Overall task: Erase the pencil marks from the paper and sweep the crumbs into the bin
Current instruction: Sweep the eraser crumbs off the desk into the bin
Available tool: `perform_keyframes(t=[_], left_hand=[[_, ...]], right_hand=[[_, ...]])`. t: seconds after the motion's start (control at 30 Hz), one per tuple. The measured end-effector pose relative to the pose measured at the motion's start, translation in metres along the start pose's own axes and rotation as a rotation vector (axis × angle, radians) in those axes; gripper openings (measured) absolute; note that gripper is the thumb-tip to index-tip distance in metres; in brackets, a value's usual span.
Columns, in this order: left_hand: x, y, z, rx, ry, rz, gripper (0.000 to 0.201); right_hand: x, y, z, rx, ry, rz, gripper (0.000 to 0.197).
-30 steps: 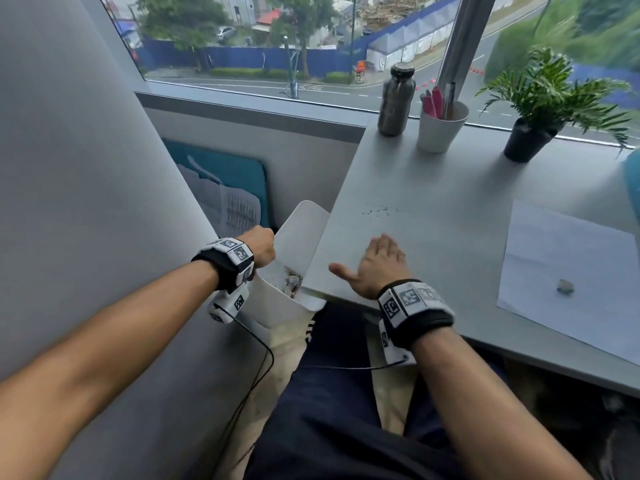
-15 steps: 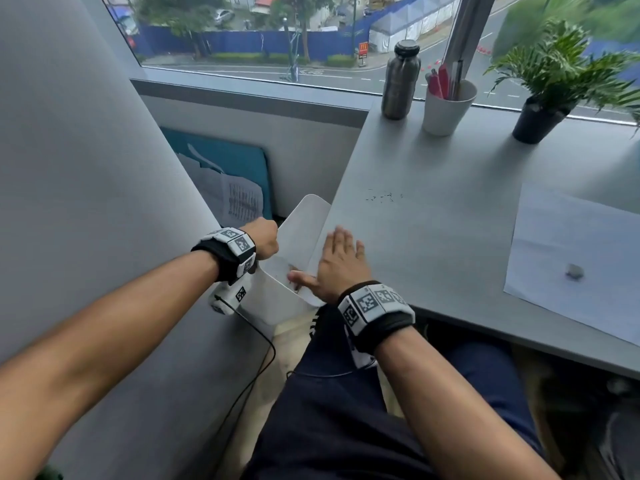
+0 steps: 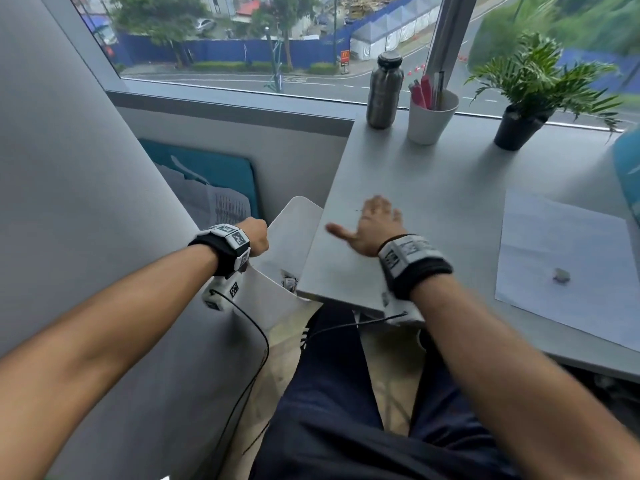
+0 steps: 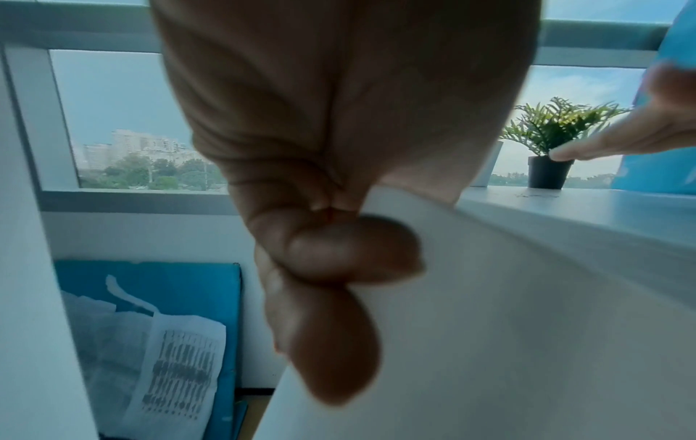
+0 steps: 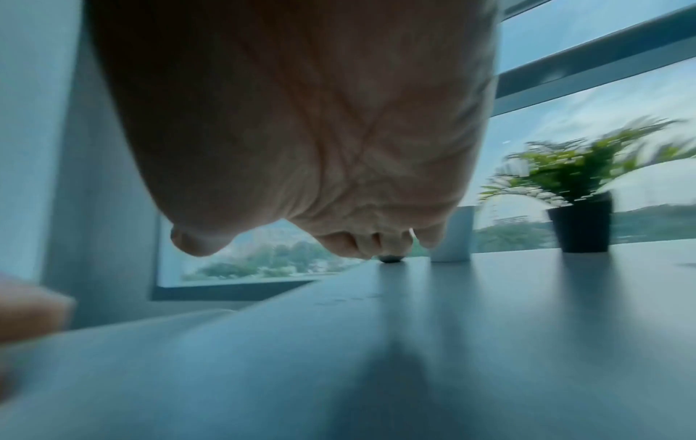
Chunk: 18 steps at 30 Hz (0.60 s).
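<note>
Holding the white bin [image 3: 294, 233] by its rim in our left hand [image 3: 258, 235], tight against the counter [image 3: 433, 188] edge; our right hand [image 3: 375, 223] lies flat, fingers straight, over the crumbs [image 4: 535, 195].

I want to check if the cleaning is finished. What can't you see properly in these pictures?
- Crumbs on the desk: the right hand covers that spot in the head view; too faint in the right wrist view.
- Inside of the bin: mostly hidden by the desk edge and the left hand gripping its rim.
- Pencil marks on the paper: too small to tell; its right side is cut off.
- Plant: blurred in the right wrist view.
</note>
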<state>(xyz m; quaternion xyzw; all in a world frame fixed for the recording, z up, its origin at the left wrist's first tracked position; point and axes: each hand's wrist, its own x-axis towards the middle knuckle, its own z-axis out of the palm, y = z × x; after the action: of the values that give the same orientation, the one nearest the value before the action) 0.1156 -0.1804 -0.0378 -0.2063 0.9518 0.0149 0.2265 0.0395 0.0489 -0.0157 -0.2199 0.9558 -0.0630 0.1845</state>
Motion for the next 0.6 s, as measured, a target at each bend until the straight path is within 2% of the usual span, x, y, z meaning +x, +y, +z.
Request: perform_keyframes(t=[0.1, 0.2, 0.3, 0.5, 0.6], left_hand=[[0.007, 0.007, -0.001, 0.042, -0.004, 0.025, 0.029], [0.014, 0.015, 0.002, 0.074, -0.005, 0.029, 0.029], [0.019, 0.018, 0.008, 0.079, -0.003, 0.029, 0.029], [0.027, 0.021, -0.006, 0.066, 0.008, 0.025, 0.028], [0.032, 0.020, -0.020, 0.061, 0.034, 0.033, 0.028]], right_hand=[[0.018, 0.060, -0.007, -0.010, -0.059, 0.218, 0.122], [0.021, 0.072, 0.004, -0.039, -0.124, 0.286, 0.127], [0.016, 0.040, 0.019, -0.034, -0.115, 0.193, 0.131], [0.018, -0.049, 0.042, 0.026, -0.165, -0.110, 0.124], [0.026, -0.051, 0.036, 0.052, -0.128, -0.176, 0.119]])
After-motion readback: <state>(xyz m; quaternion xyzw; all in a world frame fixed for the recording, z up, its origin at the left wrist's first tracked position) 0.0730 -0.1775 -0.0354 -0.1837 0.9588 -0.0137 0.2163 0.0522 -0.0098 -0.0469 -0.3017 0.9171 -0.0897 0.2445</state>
